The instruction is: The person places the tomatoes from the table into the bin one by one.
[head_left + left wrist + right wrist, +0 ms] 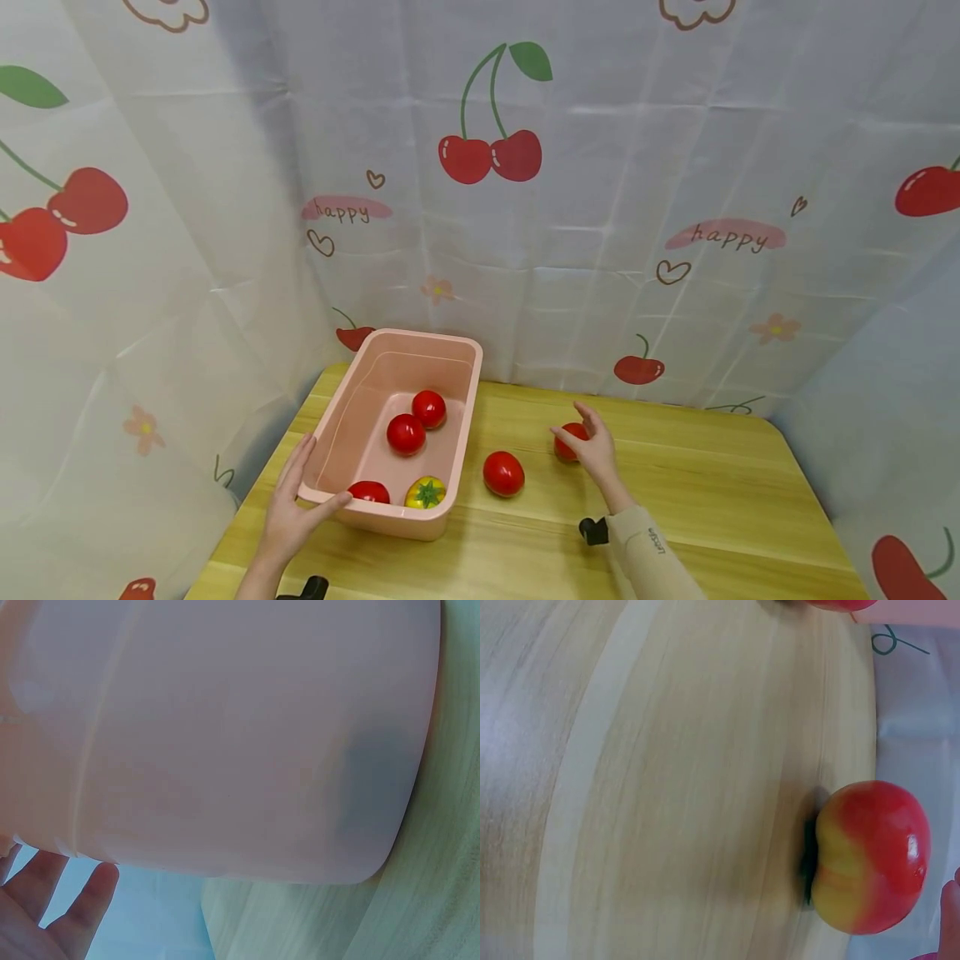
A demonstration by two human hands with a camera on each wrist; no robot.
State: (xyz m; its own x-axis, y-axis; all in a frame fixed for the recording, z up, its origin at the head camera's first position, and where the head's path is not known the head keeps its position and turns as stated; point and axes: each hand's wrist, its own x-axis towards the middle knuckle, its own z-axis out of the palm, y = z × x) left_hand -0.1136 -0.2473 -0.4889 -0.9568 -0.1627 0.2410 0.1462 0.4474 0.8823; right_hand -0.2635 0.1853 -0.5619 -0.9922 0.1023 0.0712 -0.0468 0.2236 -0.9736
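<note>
On the left of the table stands a pink plastic bin [465, 417]. Inside lie several toy tomatoes: a red one [406, 434], another red one [429, 408], one partly hidden by the front wall [370, 492], and a yellow one [425, 493] with its green calyx up. My left hand [288, 512] touches the bin's near left corner, thumb at the front rim, fingers along the left side. My right hand [597, 454] is spread around a red tomato [567, 442]. In the right wrist view this tomato [874, 859] has a yellow patch and rests on the table, fingertips [950, 919] apart from it.
Another red tomato [503, 474] lies between the bin and my right hand. The wooden table [712, 483] is bordered by a white curtain [570, 275] printed with cherries at the back and sides. Black wrist mounts [594, 531] sit by both wrists.
</note>
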